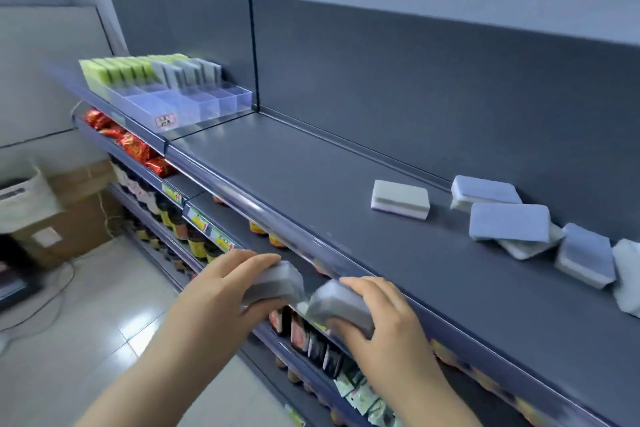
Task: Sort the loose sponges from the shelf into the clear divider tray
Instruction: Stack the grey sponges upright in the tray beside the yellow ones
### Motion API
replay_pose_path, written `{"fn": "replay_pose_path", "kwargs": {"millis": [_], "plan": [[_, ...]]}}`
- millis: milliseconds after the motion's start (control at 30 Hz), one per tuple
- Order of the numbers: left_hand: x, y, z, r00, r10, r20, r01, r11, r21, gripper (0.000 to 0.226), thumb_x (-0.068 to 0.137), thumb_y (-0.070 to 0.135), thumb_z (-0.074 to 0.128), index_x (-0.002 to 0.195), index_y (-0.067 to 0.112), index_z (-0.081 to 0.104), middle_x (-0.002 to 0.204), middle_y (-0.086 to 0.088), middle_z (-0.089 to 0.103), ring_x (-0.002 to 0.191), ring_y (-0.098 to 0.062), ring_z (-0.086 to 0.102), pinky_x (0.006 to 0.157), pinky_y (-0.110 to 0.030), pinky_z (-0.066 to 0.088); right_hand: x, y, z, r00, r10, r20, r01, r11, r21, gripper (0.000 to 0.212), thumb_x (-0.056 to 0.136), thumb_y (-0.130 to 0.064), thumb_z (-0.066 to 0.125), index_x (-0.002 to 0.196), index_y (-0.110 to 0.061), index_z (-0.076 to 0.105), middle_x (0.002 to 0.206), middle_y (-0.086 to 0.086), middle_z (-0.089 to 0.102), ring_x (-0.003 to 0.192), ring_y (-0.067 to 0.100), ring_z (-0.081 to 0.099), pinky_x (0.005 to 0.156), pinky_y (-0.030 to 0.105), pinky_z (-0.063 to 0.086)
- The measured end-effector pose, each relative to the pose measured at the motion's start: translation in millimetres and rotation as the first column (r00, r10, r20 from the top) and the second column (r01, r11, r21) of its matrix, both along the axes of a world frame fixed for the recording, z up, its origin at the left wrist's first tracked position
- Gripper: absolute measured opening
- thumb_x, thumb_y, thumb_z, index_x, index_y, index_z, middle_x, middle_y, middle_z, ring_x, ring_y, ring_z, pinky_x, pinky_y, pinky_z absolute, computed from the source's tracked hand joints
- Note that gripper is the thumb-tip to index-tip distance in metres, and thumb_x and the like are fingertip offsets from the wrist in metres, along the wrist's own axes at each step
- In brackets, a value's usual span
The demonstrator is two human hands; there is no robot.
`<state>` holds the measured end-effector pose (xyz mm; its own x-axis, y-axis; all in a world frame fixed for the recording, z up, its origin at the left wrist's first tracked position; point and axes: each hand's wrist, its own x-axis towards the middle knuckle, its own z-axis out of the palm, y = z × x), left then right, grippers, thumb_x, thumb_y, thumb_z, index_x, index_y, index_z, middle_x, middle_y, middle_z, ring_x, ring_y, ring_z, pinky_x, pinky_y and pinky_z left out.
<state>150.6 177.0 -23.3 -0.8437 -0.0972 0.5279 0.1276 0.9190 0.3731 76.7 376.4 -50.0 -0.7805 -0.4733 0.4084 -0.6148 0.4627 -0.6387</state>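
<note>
Both bare hands hover in front of the top shelf point(311, 163), just off its front edge, each with its grip closed around one grey sponge: the left hand point(221, 288) clasps the left sponge point(277, 282) from above with fingers over its top, and the right hand point(384, 315) wraps the right sponge point(337, 302), thumb underneath. These two sponges sit close together, nearly touching at their inner ends. Further along the shelf to the right of the hands lie the loose sponges: a white sponge point(400, 199) flat on its own, then a cluster of blue-grey sponges point(509, 222) overlapping one another near the back panel, running to the frame's right edge. At the shelf's far left end stands the clear divider tray point(194, 104), its rear part filled with upright yellow-green sponges point(114, 71) and grey sponges point(188, 71), its front compartments see-through. Below the shelf, lower tiers carry red packets point(133, 146) and dark bottles point(180, 225). A cardboard box point(79, 211) sits on the tiled floor beyond them.
</note>
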Motion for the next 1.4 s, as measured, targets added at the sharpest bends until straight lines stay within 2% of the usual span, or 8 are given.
{"fn": "replay_pose_path", "kwargs": {"millis": [233,333,667,900,1033,1133,1267,1400], "plan": [[9.0,-114.5,1.1,0.976,0.198,-0.092,-0.193,0.980,0.056,0.048,0.064,0.029,0.070,0.107,0.007,0.065,0.099,-0.001,0.064,0.088,-0.007,0.050,0.080,-0.011,0.036,-15.8,-112.9,11.2,0.999,0.017,-0.048,-0.019,0.999,-0.039,0.048,0.076,-0.024,0.074,0.114,-0.040,0.050,0.112,-0.027,0.048,0.105,-0.008,0.046,0.090,0.004,0.033],[6.3,-178.0,5.6,0.971,0.215,-0.101,-0.211,0.976,0.052,0.047,0.061,0.015,0.081,0.103,0.003,0.066,0.097,-0.006,0.063,0.087,-0.009,0.049,0.080,-0.013,0.036,-26.5,-171.3,14.9,0.999,-0.003,-0.051,0.000,0.998,-0.056,0.045,0.075,-0.021,0.075,0.113,-0.036,0.055,0.111,-0.025,0.049,0.105,-0.008,0.045,0.088,0.001,0.033],[-28.4,-385.9,23.9,0.973,0.217,-0.085,-0.208,0.973,0.098,0.058,0.060,0.010,0.083,0.114,0.010,0.062,0.105,0.006,0.055,0.094,0.006,0.038,0.078,-0.030,0.045,-63.5,-382.3,52.1,0.995,-0.014,-0.096,0.002,0.992,-0.130,0.040,0.079,-0.015,0.071,0.116,-0.021,0.058,0.109,-0.013,0.052,0.101,-0.005,0.045,0.083,-0.001,0.031],[-107.9,-462.8,41.2,0.961,0.272,-0.054,-0.240,0.914,0.328,0.054,0.071,0.022,0.077,0.117,0.031,0.051,0.102,0.022,0.052,0.098,-0.017,0.060,0.084,-0.042,0.051,-137.1,-455.4,56.3,0.995,-0.097,-0.037,0.086,0.970,-0.226,0.043,0.079,-0.015,0.070,0.117,-0.027,0.055,0.109,-0.020,0.051,0.100,-0.014,0.044,0.080,-0.003,0.032],[-165.6,-506.9,49.7,0.962,0.248,-0.112,-0.212,0.941,0.264,0.048,0.071,0.026,0.075,0.115,0.026,0.056,0.101,0.026,0.047,0.100,-0.009,0.052,0.085,-0.031,0.046,-192.5,-503.5,66.0,0.998,-0.067,0.007,0.067,0.966,-0.251,0.050,0.080,-0.018,0.069,0.112,-0.046,0.042,0.112,-0.029,0.045,0.102,-0.018,0.040,0.078,-0.005,0.031],[-208.4,-545.2,64.1,0.950,0.284,-0.129,-0.257,0.947,0.194,0.051,0.068,0.027,0.076,0.116,0.018,0.060,0.110,0.014,0.045,0.102,-0.003,0.041,0.087,-0.030,0.037,-238.4,-535.2,86.3,0.999,-0.050,-0.009,0.047,0.966,-0.256,0.047,0.080,-0.020,0.068,0.109,-0.046,0.043,0.111,-0.022,0.050,0.102,-0.012,0.043,0.076,-0.003,0.034],[-253.0,-588.0,77.6,0.933,0.311,-0.180,-0.278,0.942,0.185,0.050,0.066,0.024,0.077,0.113,0.013,0.062,0.105,0.008,0.050,0.094,0.000,0.041,0.082,-0.028,0.035,-288.1,-573.6,107.2,0.996,-0.049,-0.080,0.030,0.973,-0.228,0.045,0.080,-0.022,0.067,0.111,-0.044,0.043,0.113,-0.026,0.049,0.103,-0.011,0.044,0.080,-0.001,0.034],[-285.4,-627.3,76.7,0.949,0.263,-0.171,-0.227,0.951,0.208,0.047,0.067,0.024,0.076,0.111,0.016,0.062,0.101,0.008,0.055,0.088,-0.001,0.044,0.077,-0.013,0.033,-314.5,-604.0,109.7,0.995,-0.072,-0.068,0.055,0.973,-0.225,0.047,0.080,-0.022,0.067,0.112,-0.047,0.042,0.113,-0.030,0.048,0.106,-0.014,0.044,0.085,0.000,0.034]]}}
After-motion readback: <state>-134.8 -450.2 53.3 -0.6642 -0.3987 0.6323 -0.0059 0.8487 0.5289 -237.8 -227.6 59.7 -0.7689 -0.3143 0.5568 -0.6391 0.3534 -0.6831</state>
